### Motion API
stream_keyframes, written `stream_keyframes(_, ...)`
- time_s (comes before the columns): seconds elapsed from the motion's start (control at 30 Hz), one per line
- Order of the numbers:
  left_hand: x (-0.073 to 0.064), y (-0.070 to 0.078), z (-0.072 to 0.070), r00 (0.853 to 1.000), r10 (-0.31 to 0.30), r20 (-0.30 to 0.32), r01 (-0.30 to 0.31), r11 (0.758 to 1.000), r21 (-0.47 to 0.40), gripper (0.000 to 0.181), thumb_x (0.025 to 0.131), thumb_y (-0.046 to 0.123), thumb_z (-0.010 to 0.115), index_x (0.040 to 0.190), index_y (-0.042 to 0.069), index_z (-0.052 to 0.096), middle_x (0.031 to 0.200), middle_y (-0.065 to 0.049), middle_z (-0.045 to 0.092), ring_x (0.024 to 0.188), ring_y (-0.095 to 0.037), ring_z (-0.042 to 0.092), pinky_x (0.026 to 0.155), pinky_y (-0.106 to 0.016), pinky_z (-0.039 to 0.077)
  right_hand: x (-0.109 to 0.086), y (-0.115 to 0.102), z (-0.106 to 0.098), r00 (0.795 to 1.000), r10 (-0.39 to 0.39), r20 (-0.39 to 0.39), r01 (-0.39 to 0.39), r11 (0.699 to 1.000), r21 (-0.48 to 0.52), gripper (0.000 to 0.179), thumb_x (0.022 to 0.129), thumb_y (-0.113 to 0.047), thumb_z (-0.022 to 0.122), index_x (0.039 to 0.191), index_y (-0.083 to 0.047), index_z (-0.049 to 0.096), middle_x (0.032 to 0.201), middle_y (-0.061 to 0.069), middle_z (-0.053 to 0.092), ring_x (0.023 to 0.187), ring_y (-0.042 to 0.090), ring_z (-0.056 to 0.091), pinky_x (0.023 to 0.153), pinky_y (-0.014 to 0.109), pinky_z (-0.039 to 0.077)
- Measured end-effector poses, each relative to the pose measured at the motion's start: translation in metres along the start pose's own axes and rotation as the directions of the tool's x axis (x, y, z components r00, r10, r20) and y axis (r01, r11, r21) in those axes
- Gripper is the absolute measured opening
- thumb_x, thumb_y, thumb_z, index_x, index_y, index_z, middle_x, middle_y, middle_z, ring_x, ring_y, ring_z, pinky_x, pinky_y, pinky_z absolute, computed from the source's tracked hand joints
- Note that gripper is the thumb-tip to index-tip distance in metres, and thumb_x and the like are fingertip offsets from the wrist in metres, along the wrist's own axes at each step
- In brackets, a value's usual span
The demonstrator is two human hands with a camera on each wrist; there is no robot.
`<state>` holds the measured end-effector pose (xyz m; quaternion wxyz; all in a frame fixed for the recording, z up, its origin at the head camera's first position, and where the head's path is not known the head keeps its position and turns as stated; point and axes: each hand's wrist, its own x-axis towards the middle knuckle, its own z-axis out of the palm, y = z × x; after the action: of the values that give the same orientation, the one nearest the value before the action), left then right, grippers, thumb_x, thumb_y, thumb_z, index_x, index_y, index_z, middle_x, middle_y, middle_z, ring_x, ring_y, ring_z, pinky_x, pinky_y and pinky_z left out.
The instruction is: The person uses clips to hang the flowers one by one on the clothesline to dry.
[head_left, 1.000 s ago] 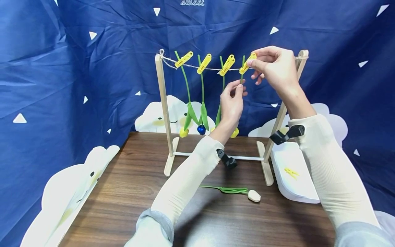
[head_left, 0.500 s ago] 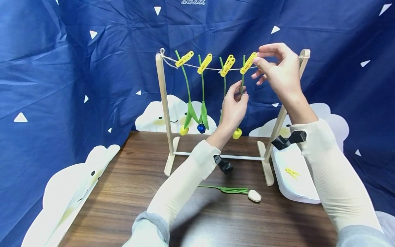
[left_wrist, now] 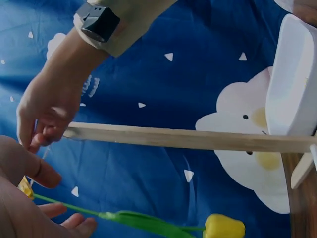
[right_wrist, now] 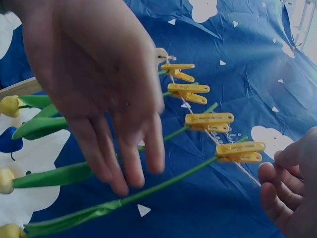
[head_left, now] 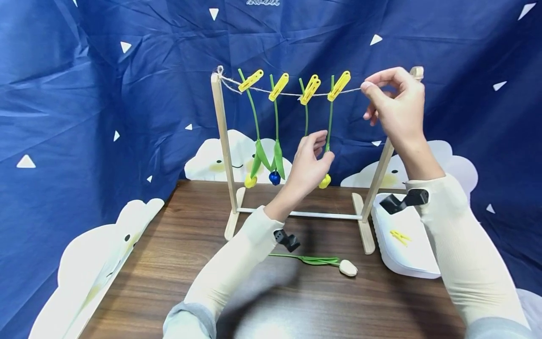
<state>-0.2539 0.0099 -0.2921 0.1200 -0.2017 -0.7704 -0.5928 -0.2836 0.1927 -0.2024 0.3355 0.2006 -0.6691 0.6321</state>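
Observation:
Several artificial tulips hang upside down from a string point(head_left: 351, 90) by yellow clothespins point(head_left: 339, 85). My left hand point(head_left: 308, 160) is beside the rightmost tulip's green stem point(head_left: 330, 120), fingers loosely bent and not gripping it; that tulip's yellow bloom point(left_wrist: 225, 227) hangs below. To the right of the last clothespin, my right hand point(head_left: 400, 106) pinches the string between thumb and forefinger. In the right wrist view the left hand point(right_wrist: 104, 94) covers part of the stems, while the right hand point(right_wrist: 292, 183) shows at the lower right.
A wooden frame point(head_left: 226, 146) with a white crossbar point(head_left: 326, 215) carries the string. A white tulip point(head_left: 348, 268) lies on the brown table point(head_left: 169, 263). At the right stands a white container point(head_left: 402, 263) with yellow clothespins point(head_left: 400, 237) on it. Behind hangs a blue cloth point(head_left: 127, 94).
My left hand has let go of the stem and slid down and left. My right hand has left the last clothespin and moved right onto the string. The rightmost tulip now hangs from its clothespin.

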Motion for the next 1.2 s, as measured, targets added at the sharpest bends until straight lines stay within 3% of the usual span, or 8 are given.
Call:
stream_keyframes(0.33, -0.023, -0.024, -0.032, 0.998, 0.052, 0.036, -0.053, 0.998, 0.044, 0.031, 0.101, 0.004, 0.058, 0.132, 0.005, 0.065, 0.126, -0.010, 0.070, 0.117, -0.021, 0.068, 0.099, -0.034, 0.056, -0.009, 0.013, -0.026, 0.994, 0.046, 0.101, -0.038, 0.996, -0.078, 0.009, 0.098, -0.012, 0.077, 0.098, -0.004, 0.073, 0.083, -0.001, 0.074, 0.044, 0.010, 0.058, 0.044, 0.017, 0.047)
stream_keyframes(0.47, -0.031, -0.038, -0.041, 0.996, 0.059, 0.069, -0.064, 0.995, 0.078, 0.024, 0.102, 0.005, 0.058, 0.124, 0.004, 0.068, 0.113, -0.012, 0.075, 0.110, -0.023, 0.072, 0.088, -0.027, 0.057, -0.013, 0.022, -0.037, 0.987, 0.092, 0.133, -0.070, 0.984, -0.163, 0.014, 0.099, -0.017, 0.077, 0.099, -0.004, 0.073, 0.082, -0.005, 0.074, 0.045, 0.008, 0.059, 0.044, 0.017, 0.046)
stream_keyframes(0.67, -0.041, -0.062, -0.052, 0.989, 0.036, 0.141, -0.054, 0.991, 0.124, 0.020, 0.102, 0.007, 0.057, 0.117, 0.005, 0.070, 0.102, -0.010, 0.076, 0.101, -0.024, 0.073, 0.086, -0.031, 0.058, -0.021, 0.037, -0.055, 0.956, 0.178, 0.232, -0.101, 0.945, -0.311, 0.016, 0.100, -0.020, 0.076, 0.100, -0.004, 0.072, 0.075, -0.011, 0.072, 0.045, 0.010, 0.059, 0.046, 0.020, 0.049)
stream_keyframes(0.8, -0.046, -0.080, -0.060, 0.983, 0.023, 0.180, -0.046, 0.991, 0.126, 0.022, 0.101, 0.004, 0.054, 0.116, 0.002, 0.070, 0.097, -0.012, 0.076, 0.097, -0.030, 0.073, 0.086, -0.032, 0.058, -0.027, 0.048, -0.068, 0.924, 0.208, 0.322, -0.049, 0.897, -0.439, 0.017, 0.101, -0.021, 0.075, 0.102, -0.004, 0.072, 0.069, -0.011, 0.069, 0.047, 0.013, 0.058, 0.046, 0.022, 0.048)
stream_keyframes(0.9, -0.051, -0.093, -0.066, 0.979, 0.000, 0.202, -0.032, 0.988, 0.152, 0.022, 0.101, 0.003, 0.054, 0.114, 0.003, 0.071, 0.095, -0.010, 0.077, 0.092, -0.027, 0.073, 0.083, -0.032, 0.058, -0.033, 0.054, -0.076, 0.881, 0.248, 0.403, -0.007, 0.859, -0.513, 0.018, 0.102, -0.023, 0.074, 0.100, -0.005, 0.073, 0.067, -0.003, 0.067, 0.049, 0.016, 0.059, 0.047, 0.025, 0.047)
stream_keyframes(1.0, -0.058, -0.107, -0.071, 0.971, -0.031, 0.237, -0.017, 0.980, 0.198, 0.021, 0.101, 0.005, 0.055, 0.113, 0.005, 0.072, 0.093, -0.008, 0.077, 0.086, -0.022, 0.072, 0.078, -0.029, 0.056, -0.040, 0.060, -0.084, 0.818, 0.332, 0.470, 0.004, 0.813, -0.582, 0.018, 0.103, -0.025, 0.072, 0.096, -0.009, 0.074, 0.064, 0.005, 0.064, 0.051, 0.018, 0.059, 0.046, 0.028, 0.045)
stream_keyframes(1.1, -0.065, -0.122, -0.075, 0.956, -0.049, 0.289, -0.030, 0.964, 0.263, 0.021, 0.101, 0.007, 0.055, 0.113, 0.007, 0.072, 0.092, -0.008, 0.077, 0.080, -0.016, 0.070, 0.072, -0.025, 0.054, -0.047, 0.066, -0.092, 0.725, 0.442, 0.528, 0.008, 0.761, -0.648, 0.019, 0.104, -0.028, 0.071, 0.095, -0.012, 0.073, 0.063, 0.007, 0.062, 0.052, 0.018, 0.057, 0.047, 0.029, 0.045)
stream_keyframes(1.2, -0.073, -0.137, -0.081, 0.936, -0.055, 0.346, -0.056, 0.951, 0.303, 0.019, 0.102, 0.007, 0.056, 0.113, 0.008, 0.072, 0.093, -0.011, 0.077, 0.077, -0.014, 0.069, 0.069, -0.025, 0.053, -0.054, 0.075, -0.100, 0.623, 0.524, 0.581, 0.013, 0.735, -0.678, 0.017, 0.105, -0.026, 0.070, 0.098, -0.010, 0.073, 0.067, 0.006, 0.063, 0.052, 0.017, 0.058, 0.047, 0.029, 0.045)
